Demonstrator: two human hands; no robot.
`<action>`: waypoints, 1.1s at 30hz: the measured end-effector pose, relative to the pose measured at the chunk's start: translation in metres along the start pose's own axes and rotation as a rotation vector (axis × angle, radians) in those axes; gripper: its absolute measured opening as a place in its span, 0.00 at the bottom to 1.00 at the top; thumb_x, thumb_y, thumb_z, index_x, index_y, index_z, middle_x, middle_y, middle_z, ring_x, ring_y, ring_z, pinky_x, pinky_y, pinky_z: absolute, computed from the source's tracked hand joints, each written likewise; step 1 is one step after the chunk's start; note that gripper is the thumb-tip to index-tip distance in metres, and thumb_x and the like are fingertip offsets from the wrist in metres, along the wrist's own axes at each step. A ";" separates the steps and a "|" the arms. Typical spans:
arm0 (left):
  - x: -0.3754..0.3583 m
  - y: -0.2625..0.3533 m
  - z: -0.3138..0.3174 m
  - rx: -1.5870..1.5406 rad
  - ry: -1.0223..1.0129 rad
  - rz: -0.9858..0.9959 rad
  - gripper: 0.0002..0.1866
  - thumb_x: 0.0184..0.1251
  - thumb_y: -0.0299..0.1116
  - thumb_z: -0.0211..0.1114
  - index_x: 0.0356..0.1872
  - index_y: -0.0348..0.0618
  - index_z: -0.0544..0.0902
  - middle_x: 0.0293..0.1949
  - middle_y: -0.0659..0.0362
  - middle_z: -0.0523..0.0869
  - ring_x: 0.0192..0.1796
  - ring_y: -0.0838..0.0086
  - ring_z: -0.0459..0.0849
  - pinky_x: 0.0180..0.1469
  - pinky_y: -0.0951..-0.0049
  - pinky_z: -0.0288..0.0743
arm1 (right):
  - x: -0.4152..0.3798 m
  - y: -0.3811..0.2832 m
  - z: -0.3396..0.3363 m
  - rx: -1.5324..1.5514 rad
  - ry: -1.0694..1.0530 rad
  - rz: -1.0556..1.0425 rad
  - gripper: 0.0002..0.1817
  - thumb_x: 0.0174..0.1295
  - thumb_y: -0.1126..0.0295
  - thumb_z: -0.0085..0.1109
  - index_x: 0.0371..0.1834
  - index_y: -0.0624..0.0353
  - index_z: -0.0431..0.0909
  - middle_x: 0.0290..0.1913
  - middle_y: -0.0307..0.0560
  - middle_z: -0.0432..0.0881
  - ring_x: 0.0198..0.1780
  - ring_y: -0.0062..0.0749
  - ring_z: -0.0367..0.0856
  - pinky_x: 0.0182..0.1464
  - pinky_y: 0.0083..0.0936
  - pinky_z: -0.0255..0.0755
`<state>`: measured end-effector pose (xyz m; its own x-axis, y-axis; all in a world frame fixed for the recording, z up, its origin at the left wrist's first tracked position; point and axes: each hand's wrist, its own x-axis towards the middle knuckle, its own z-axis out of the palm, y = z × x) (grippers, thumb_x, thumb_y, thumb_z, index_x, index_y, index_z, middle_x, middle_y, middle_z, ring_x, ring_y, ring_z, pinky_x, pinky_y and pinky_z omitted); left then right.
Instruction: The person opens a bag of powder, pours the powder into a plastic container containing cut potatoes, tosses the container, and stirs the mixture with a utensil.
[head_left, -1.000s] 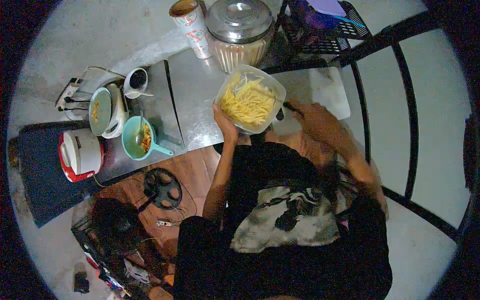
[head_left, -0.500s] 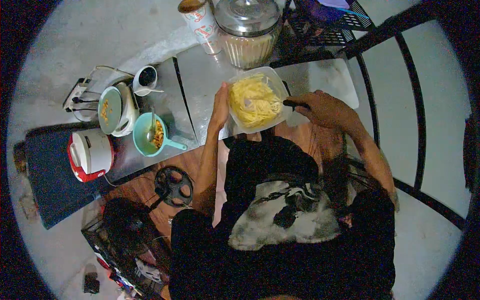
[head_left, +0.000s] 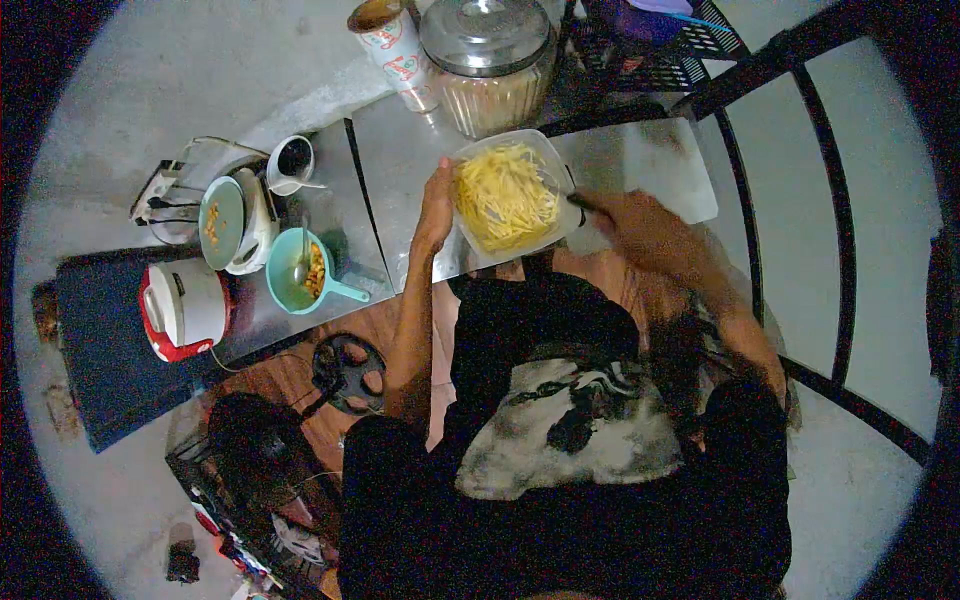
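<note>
A square clear plastic container (head_left: 553, 158) holds pale yellow shredded strips (head_left: 508, 195) that look like julienned vegetable or fruit. At its left wall is my left hand (head_left: 435, 208), fingers wrapped along the side and gripping it. On the right, my right hand (head_left: 632, 225), smeared by motion, is closed on a black-handled utensil (head_left: 580, 202) at the container's right edge. The working end of that utensil is not distinct, so its exact kind cannot be made out.
A turquoise pan (head_left: 273, 268) with a spoon and diced food stands left, near a white-and-red rice cooker (head_left: 190, 305), a plate (head_left: 212, 235) and a white cup (head_left: 280, 182). Behind the container are a large lidded glass jar (head_left: 490, 95) and a patterned paper cup (head_left: 405, 68).
My right hand and the utensil have shifted slightly at the container's right side. The yellow strips have been stirred into a different arrangement. My left hand keeps its hold.
</note>
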<state>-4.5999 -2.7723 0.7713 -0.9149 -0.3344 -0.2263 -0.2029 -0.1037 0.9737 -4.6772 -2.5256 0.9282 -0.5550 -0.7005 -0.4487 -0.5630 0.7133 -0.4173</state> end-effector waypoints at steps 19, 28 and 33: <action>0.006 -0.017 0.031 0.038 0.149 0.045 0.35 0.72 0.55 0.32 0.50 0.29 0.75 0.48 0.48 0.79 0.51 0.66 0.76 0.59 0.69 0.63 | 0.014 0.039 0.000 0.040 0.144 -0.099 0.20 0.60 0.70 0.48 0.58 0.51 0.70 0.39 0.59 0.80 0.39 0.53 0.80 0.44 0.42 0.73; 0.000 0.000 0.038 0.090 0.118 0.060 0.35 0.72 0.55 0.33 0.50 0.28 0.74 0.50 0.47 0.78 0.54 0.64 0.74 0.60 0.68 0.62 | 0.002 0.032 -0.020 -0.054 0.038 -0.077 0.22 0.61 0.67 0.48 0.60 0.45 0.67 0.34 0.61 0.80 0.33 0.54 0.79 0.40 0.45 0.73; 0.013 -0.010 0.033 0.050 0.131 0.049 0.34 0.72 0.54 0.34 0.49 0.29 0.75 0.48 0.48 0.79 0.53 0.65 0.75 0.59 0.69 0.63 | 0.003 0.036 0.001 -0.197 0.070 -0.191 0.21 0.62 0.66 0.48 0.60 0.45 0.67 0.31 0.58 0.80 0.31 0.53 0.79 0.38 0.44 0.73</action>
<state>-4.6211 -2.7444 0.7596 -0.8715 -0.4575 -0.1767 -0.1790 -0.0387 0.9831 -4.6988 -2.5024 0.9113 -0.4646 -0.8263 -0.3184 -0.7659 0.5555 -0.3238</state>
